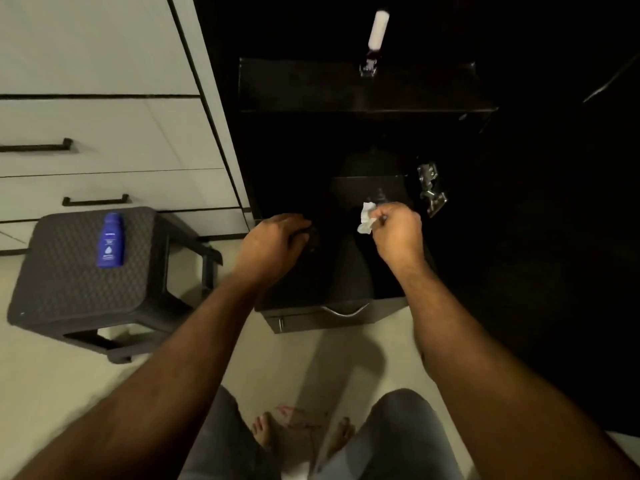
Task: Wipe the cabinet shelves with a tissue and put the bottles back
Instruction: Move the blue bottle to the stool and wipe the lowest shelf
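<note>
Now right hand (pixel 398 228) pinches crumpled tissue (pixel 366 218) inside dark cabinet (pixel 367 84); left hand (pixel 273 242) grips a dark object (unidentifiable); blue bottle (pixel 110 241) lies on stool (pixel 52 271).

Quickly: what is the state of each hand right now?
Left hand: fingers curled over a dark object; what it is cannot be told.
Right hand: closed, pinching a crumpled tissue.

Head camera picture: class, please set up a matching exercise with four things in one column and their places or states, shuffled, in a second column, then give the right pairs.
Things:
1. blue bottle
2. tissue
3. left hand
4. stool

Places or states:
A. crumpled in the right hand
B. standing on the floor beside the drawers
C. lying on the stool
D. resting on a dark object at the cabinet

Pairs: 1-C, 2-A, 3-D, 4-B
</note>
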{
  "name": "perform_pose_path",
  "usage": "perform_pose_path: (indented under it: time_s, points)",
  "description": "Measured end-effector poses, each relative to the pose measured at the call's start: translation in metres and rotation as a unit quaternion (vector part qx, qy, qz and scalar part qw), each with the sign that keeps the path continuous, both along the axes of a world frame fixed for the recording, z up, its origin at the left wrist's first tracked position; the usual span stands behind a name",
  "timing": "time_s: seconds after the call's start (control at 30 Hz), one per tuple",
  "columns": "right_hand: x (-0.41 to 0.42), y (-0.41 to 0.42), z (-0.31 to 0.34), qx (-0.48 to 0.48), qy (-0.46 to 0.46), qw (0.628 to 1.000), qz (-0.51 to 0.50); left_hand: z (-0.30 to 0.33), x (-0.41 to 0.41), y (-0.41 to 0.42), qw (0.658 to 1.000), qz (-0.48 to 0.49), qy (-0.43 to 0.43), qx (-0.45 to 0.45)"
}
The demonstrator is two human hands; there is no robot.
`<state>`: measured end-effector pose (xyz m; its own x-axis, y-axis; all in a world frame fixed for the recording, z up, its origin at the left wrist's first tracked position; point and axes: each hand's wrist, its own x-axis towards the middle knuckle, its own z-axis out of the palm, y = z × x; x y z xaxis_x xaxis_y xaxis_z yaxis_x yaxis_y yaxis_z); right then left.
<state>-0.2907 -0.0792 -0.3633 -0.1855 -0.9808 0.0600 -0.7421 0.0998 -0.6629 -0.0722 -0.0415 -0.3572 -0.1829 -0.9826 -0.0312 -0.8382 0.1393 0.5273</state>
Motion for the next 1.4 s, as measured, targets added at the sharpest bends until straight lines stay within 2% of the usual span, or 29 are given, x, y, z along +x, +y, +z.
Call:
perform_pose_path:
  time_s: [0.17,0.33,0.43,0.57,0.7,0.8,0.87,1.03,1.1,1.23,1.4]
  points:
    - [-0.018,-0.037,-0.057,-0.061,0.123,0.99,0.038,-0.043,0.002,-0.02,0.997,-0.051,-0.03,-0.056]
    - [-0.033,-0.074,-0.086,-0.03,0.229,0.973,0.019,-0.073,0.011,-0.033,0.993,-0.066,-0.006,-0.097]
    - [-0.032,-0.089,-0.095,0.031,0.246,0.968,0.043,-0.086,0.015,-0.031,0.991,-0.054,0.015,-0.12]
    - [-0.02,-0.108,-0.098,0.132,0.273,0.948,0.095,-0.106,0.019,-0.029,0.99,-0.03,-0.003,-0.138]
    - [0.025,-0.096,-0.099,0.116,0.26,0.94,0.19,-0.115,0.019,-0.026,0.982,-0.014,0.015,-0.186]
    - [0.034,-0.062,-0.105,0.095,0.284,0.916,0.269,-0.117,0.018,-0.029,0.985,-0.022,-0.019,-0.172]
    - [0.012,-0.05,-0.107,0.092,0.294,0.917,0.253,-0.117,0.018,-0.03,0.985,-0.043,-0.042,-0.164]
    - [-0.03,-0.081,-0.094,0.157,0.292,0.937,0.109,-0.111,0.011,-0.032,0.979,-0.113,-0.097,-0.142]
    - [-0.022,-0.088,-0.092,0.165,0.285,0.938,0.111,-0.111,0.01,-0.033,0.978,-0.117,-0.105,-0.135]
    - [-0.029,-0.05,-0.099,0.134,0.268,0.936,0.183,-0.113,0.011,-0.033,0.98,-0.117,-0.11,-0.12]
    - [-0.054,-0.04,-0.094,0.169,0.262,0.944,0.108,-0.116,0.01,-0.034,0.979,-0.099,-0.143,-0.109]
